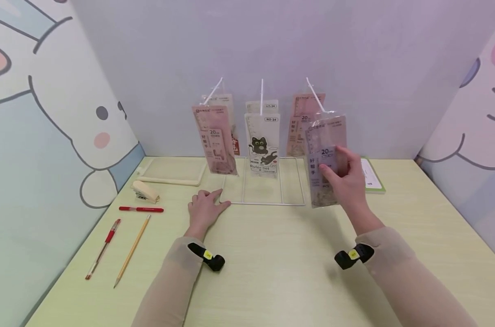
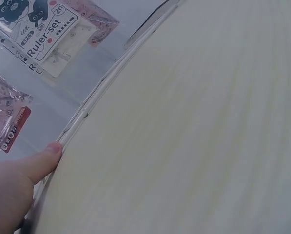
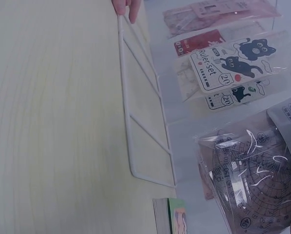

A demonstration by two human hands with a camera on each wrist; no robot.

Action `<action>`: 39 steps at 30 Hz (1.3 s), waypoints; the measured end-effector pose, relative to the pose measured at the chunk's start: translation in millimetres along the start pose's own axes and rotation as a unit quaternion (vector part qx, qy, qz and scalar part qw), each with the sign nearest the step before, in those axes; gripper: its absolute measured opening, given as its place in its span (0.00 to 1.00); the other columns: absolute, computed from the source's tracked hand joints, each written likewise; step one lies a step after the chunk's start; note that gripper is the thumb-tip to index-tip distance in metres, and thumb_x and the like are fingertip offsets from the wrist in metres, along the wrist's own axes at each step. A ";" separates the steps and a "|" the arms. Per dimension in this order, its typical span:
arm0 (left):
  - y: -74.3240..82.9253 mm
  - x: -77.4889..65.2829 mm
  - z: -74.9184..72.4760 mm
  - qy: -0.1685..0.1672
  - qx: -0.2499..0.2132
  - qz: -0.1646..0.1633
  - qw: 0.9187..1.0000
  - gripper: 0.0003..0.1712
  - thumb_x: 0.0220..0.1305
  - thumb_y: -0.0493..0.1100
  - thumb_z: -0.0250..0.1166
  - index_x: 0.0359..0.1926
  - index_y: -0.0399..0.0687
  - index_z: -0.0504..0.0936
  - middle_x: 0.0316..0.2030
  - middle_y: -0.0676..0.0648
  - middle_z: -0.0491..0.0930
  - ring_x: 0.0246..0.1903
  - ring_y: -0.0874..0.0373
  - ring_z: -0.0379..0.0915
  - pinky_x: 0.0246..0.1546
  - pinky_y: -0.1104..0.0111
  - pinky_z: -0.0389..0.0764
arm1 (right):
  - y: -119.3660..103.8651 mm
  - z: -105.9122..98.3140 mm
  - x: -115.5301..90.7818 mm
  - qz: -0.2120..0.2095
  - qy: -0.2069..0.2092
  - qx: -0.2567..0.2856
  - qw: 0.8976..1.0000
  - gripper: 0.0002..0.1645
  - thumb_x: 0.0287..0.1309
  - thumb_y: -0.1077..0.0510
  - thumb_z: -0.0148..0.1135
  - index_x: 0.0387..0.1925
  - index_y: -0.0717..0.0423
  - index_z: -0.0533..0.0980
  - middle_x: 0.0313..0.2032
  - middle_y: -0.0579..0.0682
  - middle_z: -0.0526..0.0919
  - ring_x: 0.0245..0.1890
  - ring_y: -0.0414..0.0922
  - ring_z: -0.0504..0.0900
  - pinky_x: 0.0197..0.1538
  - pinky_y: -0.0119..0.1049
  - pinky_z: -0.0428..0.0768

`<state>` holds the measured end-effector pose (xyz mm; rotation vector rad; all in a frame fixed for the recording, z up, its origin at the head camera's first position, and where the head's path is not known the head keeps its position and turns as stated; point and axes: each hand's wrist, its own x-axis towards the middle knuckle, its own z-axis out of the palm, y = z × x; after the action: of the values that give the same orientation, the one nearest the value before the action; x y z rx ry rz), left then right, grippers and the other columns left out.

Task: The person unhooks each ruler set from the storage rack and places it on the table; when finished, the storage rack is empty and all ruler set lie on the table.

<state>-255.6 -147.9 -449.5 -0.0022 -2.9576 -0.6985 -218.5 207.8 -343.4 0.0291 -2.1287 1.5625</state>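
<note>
A white wire display rack (image 1: 263,204) stands on the table with ruler sets in clear packets hung from its three prongs. My right hand (image 1: 351,179) pinches a greyish-purple ruler set (image 1: 322,177) by its right edge, at the front end of the right prong (image 1: 316,96). In the right wrist view that packet's clear protractor (image 3: 252,180) shows. My left hand (image 1: 204,209) rests at the rack's front left corner, thumb (image 2: 50,153) against the front wire. A pink ruler set (image 1: 215,141) hangs on the left prong, a white cat-print ruler set (image 1: 262,145) on the middle one, with others behind.
At left lie a cream stapler (image 1: 145,191), a red marker (image 1: 141,209), a red pen (image 1: 103,247), a pencil (image 1: 132,250) and a pale mesh pouch (image 1: 171,171). A green-edged book (image 1: 374,177) lies behind my right hand. Walls (image 1: 182,54) close the table's back and sides.
</note>
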 end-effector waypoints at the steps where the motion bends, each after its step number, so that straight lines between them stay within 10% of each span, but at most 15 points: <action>1: 0.0 0.0 -0.1 0.000 0.000 0.000 1.000 0.36 0.56 0.69 0.59 0.63 0.62 0.72 0.49 0.42 0.67 0.46 0.45 0.61 0.43 0.52 0.60 | -0.5 -0.4 -0.4 -0.003 0.002 0.001 1.000 0.39 0.53 0.59 0.68 0.64 0.43 0.61 0.46 0.48 0.71 0.42 0.41 0.74 0.39 0.32 0.74; 22: 0.3 -1.7 -1.1 0.004 -0.003 0.000 1.000 0.36 0.56 0.69 0.59 0.62 0.62 0.73 0.49 0.42 0.67 0.46 0.46 0.60 0.44 0.52 0.60 | -9.7 -7.9 -8.2 -0.034 0.013 0.024 0.999 0.38 0.52 0.64 0.67 0.63 0.44 0.63 0.41 0.44 0.72 0.38 0.40 0.75 0.33 0.29 0.75; 39: 2.2 -1.9 -1.4 0.002 0.001 -0.001 1.000 0.36 0.56 0.69 0.59 0.62 0.62 0.73 0.50 0.42 0.67 0.46 0.45 0.61 0.44 0.52 0.61 | 28.0 -54.9 -7.0 0.060 0.035 -0.079 0.994 0.39 0.57 0.51 0.64 0.66 0.29 0.56 0.47 0.40 0.66 0.46 0.39 0.71 0.42 0.32 0.71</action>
<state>-253.4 -146.5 -447.4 0.0021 -2.9547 -0.6944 -200.2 265.0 -359.1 -0.2081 -2.2265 1.4340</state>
